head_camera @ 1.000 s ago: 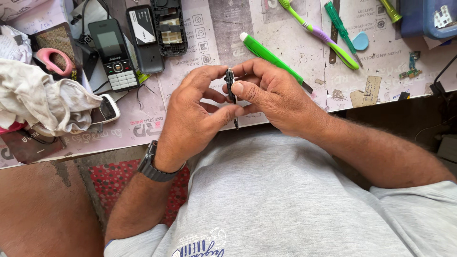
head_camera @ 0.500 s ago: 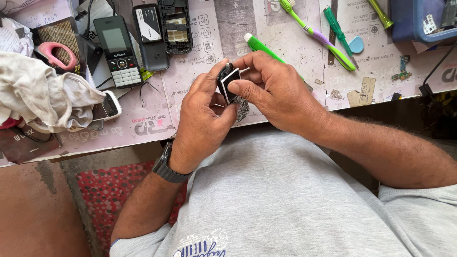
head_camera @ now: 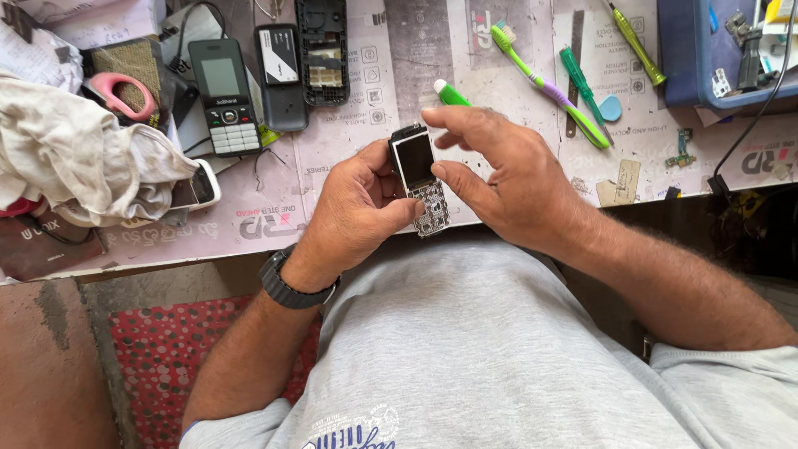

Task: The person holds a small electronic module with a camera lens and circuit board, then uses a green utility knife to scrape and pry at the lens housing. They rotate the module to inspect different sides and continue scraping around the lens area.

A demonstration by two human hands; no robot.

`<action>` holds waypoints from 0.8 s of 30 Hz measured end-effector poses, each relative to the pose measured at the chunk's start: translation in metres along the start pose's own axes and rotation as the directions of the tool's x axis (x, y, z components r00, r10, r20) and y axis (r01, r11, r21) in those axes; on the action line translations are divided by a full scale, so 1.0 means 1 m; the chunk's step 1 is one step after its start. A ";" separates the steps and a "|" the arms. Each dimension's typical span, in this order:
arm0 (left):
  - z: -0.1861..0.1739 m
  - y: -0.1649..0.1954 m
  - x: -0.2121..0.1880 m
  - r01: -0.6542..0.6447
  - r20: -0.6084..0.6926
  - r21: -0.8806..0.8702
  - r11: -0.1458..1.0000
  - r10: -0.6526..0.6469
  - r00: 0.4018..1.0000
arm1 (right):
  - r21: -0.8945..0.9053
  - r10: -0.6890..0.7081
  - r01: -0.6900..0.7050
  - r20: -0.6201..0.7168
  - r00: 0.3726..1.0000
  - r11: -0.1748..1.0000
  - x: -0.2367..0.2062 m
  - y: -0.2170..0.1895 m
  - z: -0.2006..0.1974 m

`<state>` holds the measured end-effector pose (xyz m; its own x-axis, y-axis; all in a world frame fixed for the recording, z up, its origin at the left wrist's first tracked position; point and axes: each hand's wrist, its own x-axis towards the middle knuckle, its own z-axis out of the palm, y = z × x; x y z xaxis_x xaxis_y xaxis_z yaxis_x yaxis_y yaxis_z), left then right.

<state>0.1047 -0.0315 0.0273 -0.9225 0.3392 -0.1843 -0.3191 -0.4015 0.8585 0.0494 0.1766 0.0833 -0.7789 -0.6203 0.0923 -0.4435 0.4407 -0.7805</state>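
Left hand (head_camera: 353,212): holds the bare phone board (head_camera: 420,179) from its left side, thumb on the lower part.
Right hand (head_camera: 507,179): fingers spread wide, thumb tip on the board's right edge (screen faces up).
Board: near edge of table (head_camera: 349,179), over the lap.
Far left: black phone (head_camera: 223,96), white cloth (head_camera: 75,162).
Far right: green toothbrush (head_camera: 549,83), blue tray (head_camera: 690,58).

The stripped phone board (head_camera: 420,179) shows a glossy glass screen above a bare metallic keypad circuit with a dull silver sheen. The worktop (head_camera: 349,191) is covered in matt printed paper, grubby and scuffed. At far left, the black phone (head_camera: 223,96) has a smooth plastic casing. The rag (head_camera: 75,162) is creased off-white cloth. The toothbrush (head_camera: 544,83) is glossy green and purple plastic. The wristwatch (head_camera: 291,287) strap is matt black rubber or plastic.
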 end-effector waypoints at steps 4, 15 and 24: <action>-0.003 0.002 -0.001 -0.020 0.047 -0.011 1.000 0.021 0.999 | -0.013 0.077 -0.076 0.050 0.996 0.997 0.002 0.001 -0.001; -0.009 0.010 -0.002 0.022 -0.004 0.072 0.997 -0.022 1.000 | 0.199 -0.008 -0.004 0.060 0.998 0.980 0.003 0.004 -0.004; -0.010 0.006 0.002 0.026 0.001 0.042 0.999 -0.026 1.000 | 0.198 0.016 -0.023 0.037 0.999 0.980 -0.006 -0.004 0.001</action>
<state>0.0984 -0.0420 0.0272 -0.9137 0.3501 -0.2065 -0.3337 -0.3561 0.8728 0.0561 0.1786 0.0852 -0.7692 -0.6365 0.0568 -0.3284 0.3174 -0.8896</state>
